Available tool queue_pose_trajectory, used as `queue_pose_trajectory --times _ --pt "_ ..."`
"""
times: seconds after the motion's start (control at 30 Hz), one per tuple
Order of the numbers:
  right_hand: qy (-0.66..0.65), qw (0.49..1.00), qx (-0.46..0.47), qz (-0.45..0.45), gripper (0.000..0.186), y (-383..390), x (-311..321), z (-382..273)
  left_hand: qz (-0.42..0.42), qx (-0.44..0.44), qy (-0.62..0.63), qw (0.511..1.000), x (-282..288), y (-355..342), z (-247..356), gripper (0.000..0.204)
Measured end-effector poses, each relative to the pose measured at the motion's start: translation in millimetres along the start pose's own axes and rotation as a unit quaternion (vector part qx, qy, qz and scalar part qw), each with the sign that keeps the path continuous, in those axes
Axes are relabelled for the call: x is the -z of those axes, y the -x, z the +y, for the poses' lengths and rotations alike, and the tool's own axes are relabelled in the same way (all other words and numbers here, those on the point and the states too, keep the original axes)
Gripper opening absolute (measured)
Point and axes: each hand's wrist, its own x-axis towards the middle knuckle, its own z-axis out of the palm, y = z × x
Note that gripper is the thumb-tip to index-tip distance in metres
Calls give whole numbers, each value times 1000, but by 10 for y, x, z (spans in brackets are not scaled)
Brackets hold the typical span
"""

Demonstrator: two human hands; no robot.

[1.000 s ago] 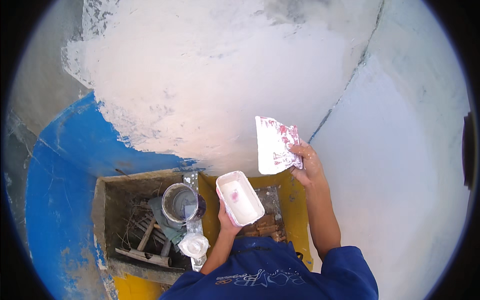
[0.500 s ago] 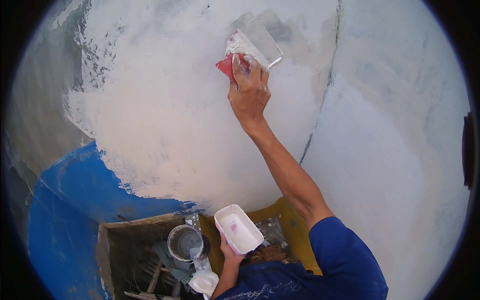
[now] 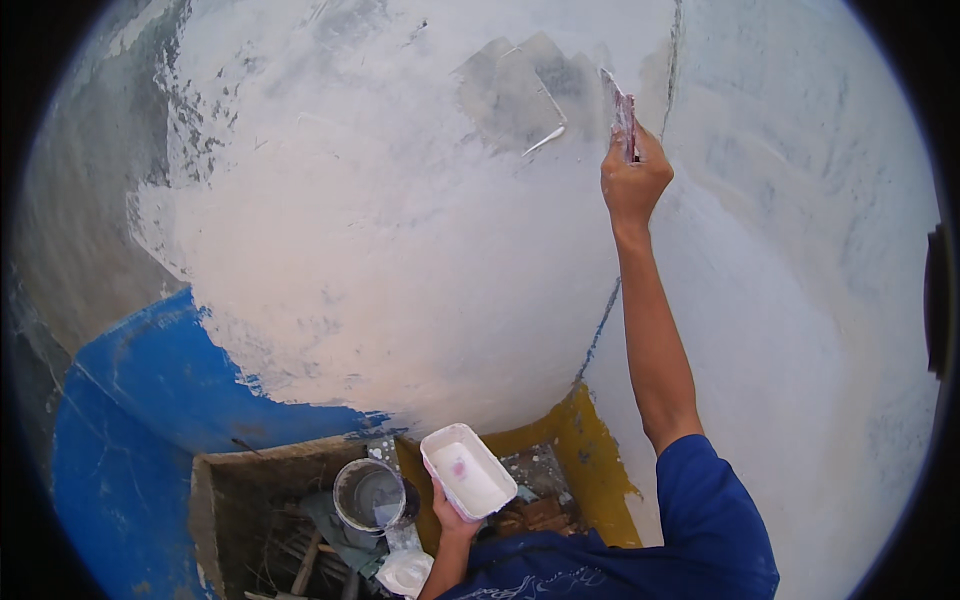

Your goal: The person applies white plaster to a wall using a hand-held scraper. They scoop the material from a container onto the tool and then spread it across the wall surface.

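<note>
My right hand [image 3: 637, 187] is raised to the wall, its fingers closed round the red handle of a putty knife [image 3: 623, 112]. The blade, smeared with white putty, is seen nearly edge-on against the wall near the corner crack. Left of it lies a grey, thinly scraped patch [image 3: 502, 92], with a ridge of white putty [image 3: 546, 138] at its lower right. Low in the view, my left hand [image 3: 452, 517] grips a white rectangular plastic tub [image 3: 484, 488] from its left side. A pinkish spot shows on the tub's inside.
A bucket of grey liquid [image 3: 368, 496] stands on a speckled ledge beside a crumpled white plastic bag [image 3: 405, 572]. Sticks and cloth fill a concrete box [image 3: 205, 520]. Blue paint [image 3: 140, 400] covers the lower left wall, yellow paint [image 3: 592, 450] the lower corner. A crack [image 3: 602, 325] runs down the corner.
My right hand has moved right across the wall with the putty knife, turning the blade from broad to edge-on. A putty ridge stays behind. The tub has shifted slightly left and down.
</note>
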Motion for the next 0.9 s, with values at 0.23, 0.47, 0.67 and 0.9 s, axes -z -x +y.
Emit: queue_pose_trajectory --times 0.23,0.47,0.67,0.9 --pt "-40 994 84 -57 42 846 -339 -654 1 10 -1 1000 19 -8 -11 74" --pt "-46 998 6 38 30 79 -296 -544 -1 -6 10 1000 3 67 83 71" --pt "82 980 147 -107 57 409 -547 -358 -2 -5 15 1000 33 49 58 70" --pt "-103 982 104 -123 34 289 34 -410 5 9 -3 1000 32 95 -19 71"
